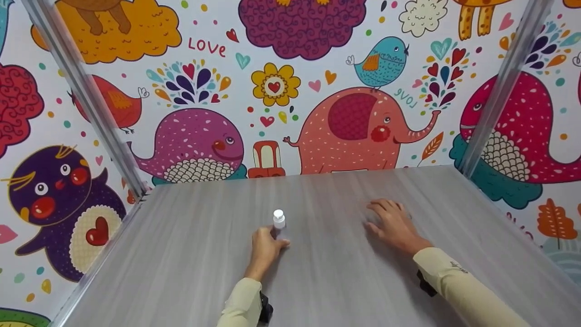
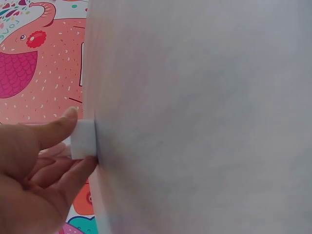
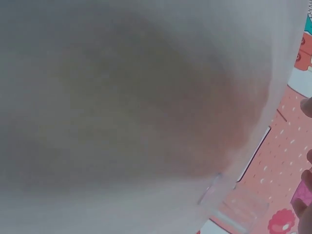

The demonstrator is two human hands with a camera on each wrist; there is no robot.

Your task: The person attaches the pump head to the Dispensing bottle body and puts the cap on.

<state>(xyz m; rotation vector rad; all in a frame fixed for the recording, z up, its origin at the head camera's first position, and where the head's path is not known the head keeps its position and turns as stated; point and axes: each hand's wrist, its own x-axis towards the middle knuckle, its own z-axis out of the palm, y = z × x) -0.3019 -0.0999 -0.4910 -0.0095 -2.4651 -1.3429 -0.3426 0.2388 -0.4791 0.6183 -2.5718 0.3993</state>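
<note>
In the head view my left hand point(image 1: 265, 250) holds a small bottle point(image 1: 279, 220) with a white top and a paler lower part, over the middle of the table. The left wrist view shows thumb and fingers pinching its white part point(image 2: 84, 140) close against the tabletop. My right hand point(image 1: 392, 225) is low over the table at the right, fingers loosely bent. A clear plastic piece point(image 3: 241, 209) appears near that hand in the right wrist view, apart from the fingertips point(image 3: 306, 181) at the frame's edge.
The grey wood-grain table point(image 1: 327, 272) reaches back to a wall point(image 1: 313, 118) printed with cartoon animals. Metal posts point(image 1: 86, 91) rise at the back left and back right corners. A metal rail runs along the table's left edge.
</note>
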